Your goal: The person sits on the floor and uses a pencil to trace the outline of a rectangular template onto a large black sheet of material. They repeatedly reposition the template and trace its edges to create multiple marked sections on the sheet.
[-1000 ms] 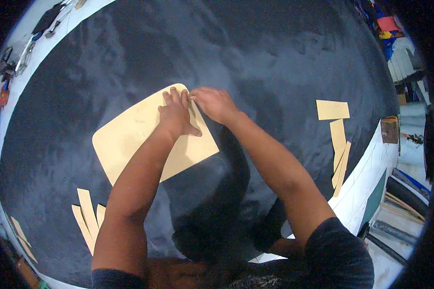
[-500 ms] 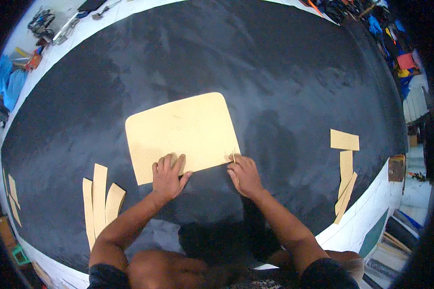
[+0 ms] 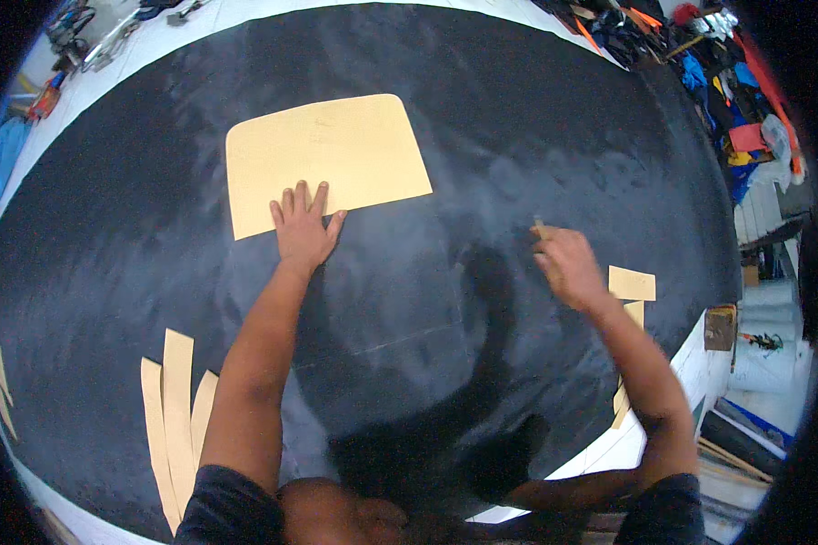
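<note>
A cream flat template (image 3: 336, 150) with two rounded far corners lies on a large black sheet (image 3: 409, 291). My left hand (image 3: 304, 227) rests on the template's near edge, fingers spread flat and thumb out to the side. Well to the right of the template, my right hand (image 3: 568, 263) is raised over the sheet, its fingers closed round a thin, light-coloured pen-like stick (image 3: 539, 224). Most of that stick is hidden in the fingers. A faint pale line (image 3: 382, 345) runs across the black sheet, nearer to me than the template.
Several cream strips (image 3: 177, 391) lie at the near left, and more cream pieces (image 3: 632, 283) lie at the right, partly behind my right forearm. A brown block (image 3: 721, 327) stands by the sheet's right edge. Mixed clutter (image 3: 745, 136) fills the far right.
The template has slid away from me under my left hand. My right hand has left its lower right corner and moved right and away with the stick. The pale line is now uncovered.
</note>
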The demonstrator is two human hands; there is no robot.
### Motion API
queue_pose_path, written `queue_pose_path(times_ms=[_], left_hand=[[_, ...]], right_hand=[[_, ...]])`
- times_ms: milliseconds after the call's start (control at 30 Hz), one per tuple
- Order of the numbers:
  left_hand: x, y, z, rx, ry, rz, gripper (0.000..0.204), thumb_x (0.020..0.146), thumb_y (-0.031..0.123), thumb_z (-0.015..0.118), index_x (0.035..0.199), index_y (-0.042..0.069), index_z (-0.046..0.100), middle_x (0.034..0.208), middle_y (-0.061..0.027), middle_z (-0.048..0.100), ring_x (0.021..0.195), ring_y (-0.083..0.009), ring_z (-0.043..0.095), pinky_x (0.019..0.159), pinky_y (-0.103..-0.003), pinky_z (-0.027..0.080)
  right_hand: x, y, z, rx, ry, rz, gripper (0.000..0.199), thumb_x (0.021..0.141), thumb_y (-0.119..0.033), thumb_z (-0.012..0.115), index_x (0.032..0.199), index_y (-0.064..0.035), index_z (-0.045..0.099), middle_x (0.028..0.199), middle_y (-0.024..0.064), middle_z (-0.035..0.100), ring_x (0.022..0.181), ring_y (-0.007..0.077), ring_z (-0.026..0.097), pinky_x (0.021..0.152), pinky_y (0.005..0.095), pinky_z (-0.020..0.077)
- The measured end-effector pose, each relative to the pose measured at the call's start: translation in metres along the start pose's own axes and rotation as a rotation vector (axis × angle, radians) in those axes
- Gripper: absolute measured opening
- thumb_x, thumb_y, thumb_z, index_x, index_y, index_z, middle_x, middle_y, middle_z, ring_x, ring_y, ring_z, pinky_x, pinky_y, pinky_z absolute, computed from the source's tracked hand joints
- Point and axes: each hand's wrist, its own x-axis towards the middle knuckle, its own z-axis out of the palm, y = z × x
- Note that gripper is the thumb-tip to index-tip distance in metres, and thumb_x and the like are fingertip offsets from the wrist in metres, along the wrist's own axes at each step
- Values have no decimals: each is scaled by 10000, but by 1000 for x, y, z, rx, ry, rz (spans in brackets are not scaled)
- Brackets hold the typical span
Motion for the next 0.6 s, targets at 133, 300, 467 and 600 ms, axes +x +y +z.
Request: queue_pose_path(times_ms=[133,300,467,600], left_hand=[[-3,0,-5,-83,19,-4,689,988,581,486,1555,193,436,1584,-209,376,1486,-421,290,1225,-628,141],[0,1,-3,-66,-2,13,692,986,559,521,1565,195,412,1600,-225,346,1478,-454,296,1210,-656,152],[3,-1,-2,-33,-140,-44,728,998,602,458,1598,207,341,1645,-213,256,1527,-441,190,1228,-648,78],[14,5,-11,26,-231,-39,737,1022,616,387,1621,203,272,1654,-217,228,1529,-449,176,1227,-650,66]], right_hand=[[-59,64,-91,-256,-140,134,285,940,-116,650,1214,-47,607,1299,171,621,1190,379,575,1015,482,429],[-134,67,-178,-232,-186,486,406,998,-156,589,1382,-30,542,1302,227,613,1166,441,589,1020,510,461],[-127,11,-175,12,-228,437,279,977,-144,595,1229,-25,582,1164,244,642,1083,455,610,926,521,493],[-98,22,-121,107,-373,385,290,979,-156,591,1232,-15,581,1172,243,647,1083,452,619,933,511,503]])
